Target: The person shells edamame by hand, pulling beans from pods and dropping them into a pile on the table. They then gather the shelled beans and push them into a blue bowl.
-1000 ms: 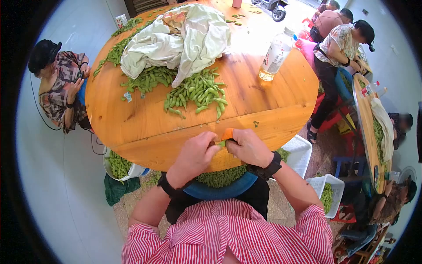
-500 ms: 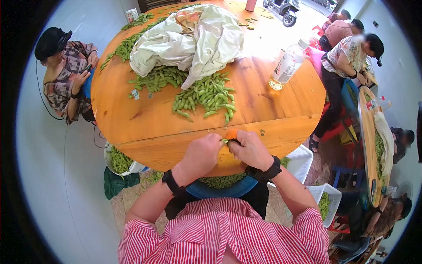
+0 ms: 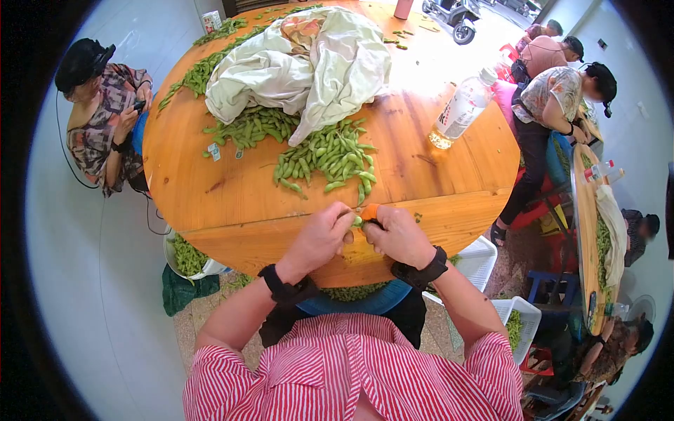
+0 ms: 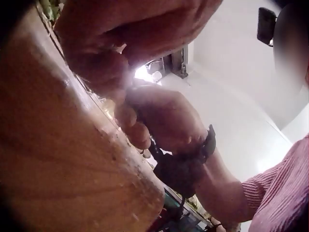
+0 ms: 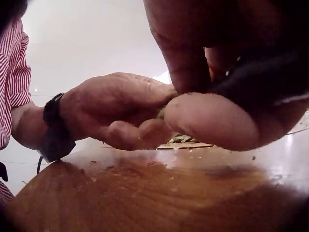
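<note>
Left fingers [image 3: 340, 215] shifted; pod [image 3: 358, 221] pinched

Pods [image 3: 328, 158] blocked the left hand [image 3: 321, 235] ahead
Bare table [image 3: 406, 156] gave passage between them and the bottle [image 3: 460, 112].

In front of me spreads a round, orange-brown wooden bench [image 3: 421, 175]. On my left rises a smooth, pale bluish-white wall [image 3: 119, 302]; a pale grey wall [image 3: 639, 119] closes the right side. Below, I see a speckled tan tiled floor [image 3: 442, 328]. To my right stand a light-wood bench [image 3: 585, 235] and a blue stool [image 3: 541, 280]. Bright light pours through the opening [image 3: 491, 42] ahead, glaring off my bench's far side.
</note>
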Available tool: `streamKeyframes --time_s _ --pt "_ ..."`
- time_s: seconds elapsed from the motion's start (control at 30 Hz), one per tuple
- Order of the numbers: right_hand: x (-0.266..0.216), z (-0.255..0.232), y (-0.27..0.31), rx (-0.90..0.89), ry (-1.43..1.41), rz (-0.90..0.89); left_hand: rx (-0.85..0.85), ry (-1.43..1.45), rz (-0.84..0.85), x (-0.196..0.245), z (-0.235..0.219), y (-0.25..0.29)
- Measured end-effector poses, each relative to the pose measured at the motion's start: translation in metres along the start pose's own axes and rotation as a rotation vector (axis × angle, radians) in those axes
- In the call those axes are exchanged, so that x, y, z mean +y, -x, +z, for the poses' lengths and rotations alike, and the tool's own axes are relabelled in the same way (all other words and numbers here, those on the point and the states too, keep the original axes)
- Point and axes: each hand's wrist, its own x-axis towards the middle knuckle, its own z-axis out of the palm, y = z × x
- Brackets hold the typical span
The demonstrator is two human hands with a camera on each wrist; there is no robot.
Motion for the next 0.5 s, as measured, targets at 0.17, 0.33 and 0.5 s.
streamKeyframes --time_s 0.17,0.33,0.5 --pt "-0.003 -0.002 0.001 0.070 0.020 -0.092 0.084 -0.430 0.481 -0.007 0.000 -0.003" --pt "-0.006 0.004 0.003 0.186 0.248 -0.282 0.145 -0.621 0.544 -0.004 0.000 -0.005" --pt "-0.014 0.004 0.004 0.197 0.322 -0.259 0.189 -0.684 0.522 -0.005 0.005 -0.006"
